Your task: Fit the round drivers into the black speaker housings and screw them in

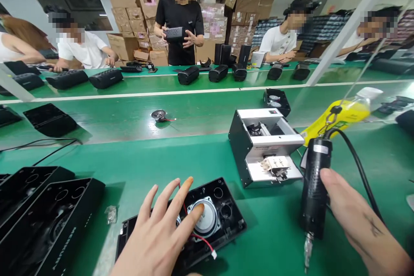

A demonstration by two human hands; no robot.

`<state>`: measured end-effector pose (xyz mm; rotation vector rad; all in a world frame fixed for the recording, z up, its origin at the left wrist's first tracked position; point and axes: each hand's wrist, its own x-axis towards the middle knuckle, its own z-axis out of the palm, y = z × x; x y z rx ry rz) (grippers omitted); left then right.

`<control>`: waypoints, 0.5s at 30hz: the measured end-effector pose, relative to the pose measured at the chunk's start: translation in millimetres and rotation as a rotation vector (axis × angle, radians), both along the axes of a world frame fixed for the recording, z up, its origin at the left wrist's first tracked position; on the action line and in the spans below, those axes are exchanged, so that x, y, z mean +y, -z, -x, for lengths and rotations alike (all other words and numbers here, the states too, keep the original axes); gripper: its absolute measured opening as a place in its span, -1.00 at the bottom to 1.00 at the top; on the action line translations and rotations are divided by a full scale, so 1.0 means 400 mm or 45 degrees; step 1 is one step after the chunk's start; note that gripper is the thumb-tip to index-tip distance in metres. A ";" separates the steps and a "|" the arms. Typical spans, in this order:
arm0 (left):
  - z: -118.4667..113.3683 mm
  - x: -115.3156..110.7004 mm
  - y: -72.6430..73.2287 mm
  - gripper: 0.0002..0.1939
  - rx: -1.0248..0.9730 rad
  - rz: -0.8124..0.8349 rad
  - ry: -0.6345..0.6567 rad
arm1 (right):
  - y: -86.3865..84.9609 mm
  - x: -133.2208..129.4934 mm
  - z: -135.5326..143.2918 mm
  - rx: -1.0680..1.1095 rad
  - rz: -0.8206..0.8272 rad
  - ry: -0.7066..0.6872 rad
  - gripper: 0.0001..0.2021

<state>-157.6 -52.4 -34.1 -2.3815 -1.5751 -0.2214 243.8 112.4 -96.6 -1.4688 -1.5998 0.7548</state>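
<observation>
Fingers spread, my left hand [166, 224] lies over a black speaker housing [231, 224] and touches it. Inside the housing a round silver speaker driver [207, 220] shows beside my thumb and forefinger. A red wire with a white plug [214, 254] hangs over the housing's near edge. On the right, my right hand [346, 207] is closed around a black electric screwdriver [315, 185]; its thumb is on the near side and the other fingers are hidden behind. The tool is upright with its metal bit pointing down, to the right of the housing.
A screw feeder box [271, 144] stands behind the housing, with a yellow bottle [339, 116] beside it. Open black housings [64, 224] are at the left. A small loose speaker [158, 115] sits on the green belt [200, 112]. Several people work beyond, one standing [179, 26].
</observation>
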 end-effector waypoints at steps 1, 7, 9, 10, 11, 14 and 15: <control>-0.007 0.003 0.004 -0.09 -0.014 0.046 -0.025 | 0.001 0.008 0.015 0.137 0.078 -0.020 -0.70; -0.009 -0.019 -0.004 -0.11 -0.151 0.110 -0.134 | -0.049 0.013 0.039 0.725 0.199 -0.178 -0.62; -0.011 -0.023 -0.009 -0.16 -0.139 0.103 -0.156 | -0.067 -0.003 0.042 0.856 0.177 -0.215 -0.55; -0.013 -0.023 -0.010 -0.17 -0.132 0.115 -0.150 | -0.073 -0.011 0.043 0.948 0.171 -0.206 -0.53; -0.015 -0.023 -0.009 -0.17 -0.128 0.127 -0.152 | -0.079 -0.019 0.045 1.056 0.165 -0.188 -0.51; -0.014 -0.024 0.007 -0.12 -0.103 0.104 -0.187 | -0.102 -0.036 0.051 1.286 0.123 -0.224 -0.49; -0.012 -0.025 0.015 -0.10 -0.077 0.082 -0.187 | -0.116 -0.040 0.056 1.286 0.076 -0.289 -0.47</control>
